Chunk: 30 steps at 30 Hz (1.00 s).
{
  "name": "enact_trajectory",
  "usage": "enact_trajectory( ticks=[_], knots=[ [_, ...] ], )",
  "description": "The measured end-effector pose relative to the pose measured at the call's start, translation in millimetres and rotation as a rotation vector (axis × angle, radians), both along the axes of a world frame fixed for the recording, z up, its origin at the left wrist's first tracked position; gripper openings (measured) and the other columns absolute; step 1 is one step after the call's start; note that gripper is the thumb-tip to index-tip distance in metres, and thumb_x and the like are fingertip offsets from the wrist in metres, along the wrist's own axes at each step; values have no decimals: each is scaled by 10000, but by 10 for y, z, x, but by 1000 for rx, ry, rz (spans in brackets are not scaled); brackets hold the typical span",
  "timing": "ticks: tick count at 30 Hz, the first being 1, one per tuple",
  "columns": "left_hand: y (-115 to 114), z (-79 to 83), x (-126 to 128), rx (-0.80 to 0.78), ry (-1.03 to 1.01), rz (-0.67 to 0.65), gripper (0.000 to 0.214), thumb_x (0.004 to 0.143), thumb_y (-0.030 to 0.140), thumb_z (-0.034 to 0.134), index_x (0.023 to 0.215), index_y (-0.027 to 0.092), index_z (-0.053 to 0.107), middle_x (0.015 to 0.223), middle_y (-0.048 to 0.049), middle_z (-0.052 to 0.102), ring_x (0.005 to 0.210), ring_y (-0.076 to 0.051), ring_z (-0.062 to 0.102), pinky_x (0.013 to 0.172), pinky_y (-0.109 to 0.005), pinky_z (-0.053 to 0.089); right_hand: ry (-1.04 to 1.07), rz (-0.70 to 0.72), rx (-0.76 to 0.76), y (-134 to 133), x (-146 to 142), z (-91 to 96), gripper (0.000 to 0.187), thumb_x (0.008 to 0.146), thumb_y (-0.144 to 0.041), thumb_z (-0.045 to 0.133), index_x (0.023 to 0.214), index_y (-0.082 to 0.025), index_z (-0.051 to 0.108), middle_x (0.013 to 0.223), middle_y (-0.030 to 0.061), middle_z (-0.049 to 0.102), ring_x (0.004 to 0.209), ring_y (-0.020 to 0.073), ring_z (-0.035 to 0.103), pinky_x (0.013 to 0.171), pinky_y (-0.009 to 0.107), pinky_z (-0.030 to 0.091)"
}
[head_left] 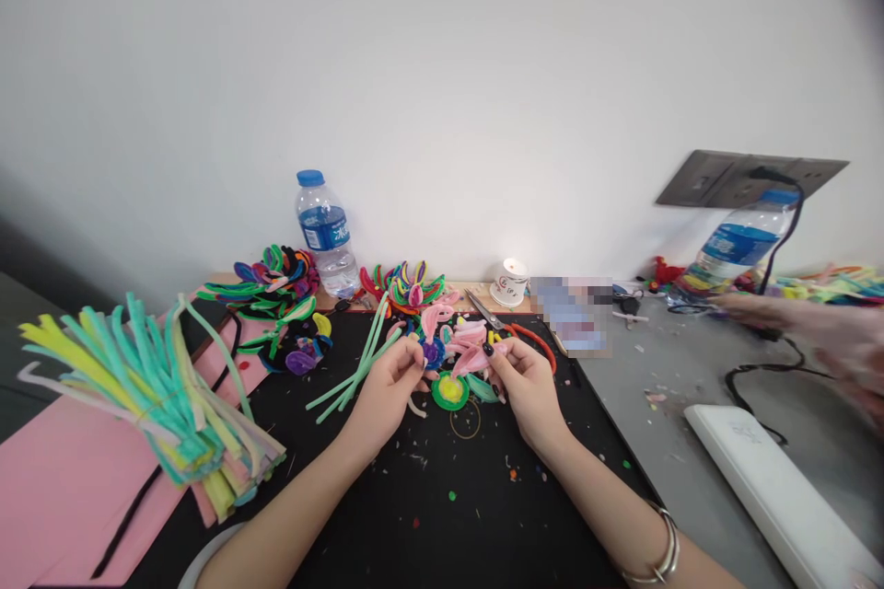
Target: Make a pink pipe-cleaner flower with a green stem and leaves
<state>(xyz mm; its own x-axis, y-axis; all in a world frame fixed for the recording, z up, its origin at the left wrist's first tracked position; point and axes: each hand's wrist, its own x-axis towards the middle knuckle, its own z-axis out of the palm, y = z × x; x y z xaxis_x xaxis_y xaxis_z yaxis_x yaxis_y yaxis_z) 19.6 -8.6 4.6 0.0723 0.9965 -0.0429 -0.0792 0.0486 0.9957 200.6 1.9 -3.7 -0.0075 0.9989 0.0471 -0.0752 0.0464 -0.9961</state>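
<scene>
My right hand (530, 388) pinches a pink pipe-cleaner petal (471, 359) between thumb and fingers, above the black mat. Opposite it, my left hand (392, 386) has thumb and fingertips pressed together beside a blue-purple coiled pipe-cleaner disc (433, 352); what it grips is hard to make out. Between the hands lie more pink loops (436, 320) and a green disc with a yellow middle (450, 391). Loose mint-green pipe cleaners (354, 372) are just left of my left hand. Scissors (486, 309) lie behind my right hand.
A bundle of pipe cleaners (158, 405) rests on pink sheets (62, 469) at left. Water bottles (326, 235) and a paper cup (510, 283) stand along the wall. At right are a white power strip (773, 488), a black cable (736, 386) and another person's blurred hand (780, 317).
</scene>
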Motion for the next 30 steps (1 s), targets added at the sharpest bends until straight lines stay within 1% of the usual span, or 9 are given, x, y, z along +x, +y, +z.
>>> enact_trajectory(
  ticks=[2, 3, 6, 9, 13, 18, 21, 25, 30],
  knots=[
    [-15, 7, 2, -18, 54, -23, 138, 764, 226, 523, 637, 171, 530, 659, 20, 546, 678, -111, 600, 638, -196, 480, -2, 12, 1, 0, 3, -1, 273, 781, -416, 586, 680, -181, 489, 523, -48, 489, 391, 63, 335, 360, 190, 257],
    [-24, 12, 7, -37, 61, -30, 138, 767, 224, 522, 653, 165, 575, 694, 3, 576, 696, -120, 604, 658, -209, 489, -6, 20, 4, -1, 3, -2, 277, 788, -414, 579, 674, -180, 485, 521, -48, 488, 388, 61, 332, 361, 190, 254],
    [-54, 38, 31, -109, 2, -49, 185, 763, 259, 559, 887, 156, 651, 904, -54, 651, 818, -166, 623, 712, -257, 508, -33, 37, 25, -11, -8, 0, 295, 803, -408, 561, 649, -176, 467, 513, -49, 470, 400, 58, 326, 381, 191, 237],
    [-76, 54, 52, -163, -85, -110, 399, 733, 283, 632, 1107, 156, 576, 997, -78, 668, 893, -187, 624, 761, -274, 494, -68, 60, 69, -36, -35, 11, 308, 810, -398, 551, 630, -174, 441, 516, -48, 453, 442, 65, 340, 422, 195, 250],
    [-85, 37, 66, -158, -128, -177, 496, 702, 236, 682, 1163, 150, 519, 903, -70, 702, 892, -172, 623, 769, -246, 462, -176, 113, 136, -73, -66, 9, 291, 822, -369, 533, 626, -176, 437, 534, -45, 427, 486, 81, 367, 469, 209, 287],
    [-88, 36, 75, -145, -67, -134, 474, 686, 238, 699, 1122, 138, 543, 732, -30, 689, 726, -140, 621, 613, -200, 436, -293, 169, 209, -79, -66, -2, 238, 840, -336, 504, 671, -170, 489, 578, -29, 446, 517, 98, 394, 505, 226, 316],
    [-101, 49, 85, -144, -102, -160, 485, 669, 230, 716, 1115, 142, 547, 703, -8, 674, 701, -119, 610, 652, -201, 435, -317, 226, 238, -78, -73, 24, 229, 852, -319, 477, 678, -171, 491, 586, -30, 435, 520, 97, 381, 507, 224, 312],
    [-131, 52, 102, -153, -145, -185, 513, 653, 201, 727, 1127, 147, 541, 704, 2, 670, 701, -105, 602, 711, -210, 435, -388, 282, 315, -94, -101, 38, 322, 855, -304, 457, 568, -183, 373, 566, -37, 354, 541, 98, 337, 518, 221, 299],
    [-168, 73, 110, -201, -137, -178, 570, 636, 193, 735, 1159, 137, 516, 685, -11, 678, 685, -122, 612, 709, -237, 453, -539, 332, 367, -128, -110, 23, 324, 885, -279, 376, 582, -194, 295, 558, -42, 320, 516, 96, 312, 496, 220, 270]
  ],
)
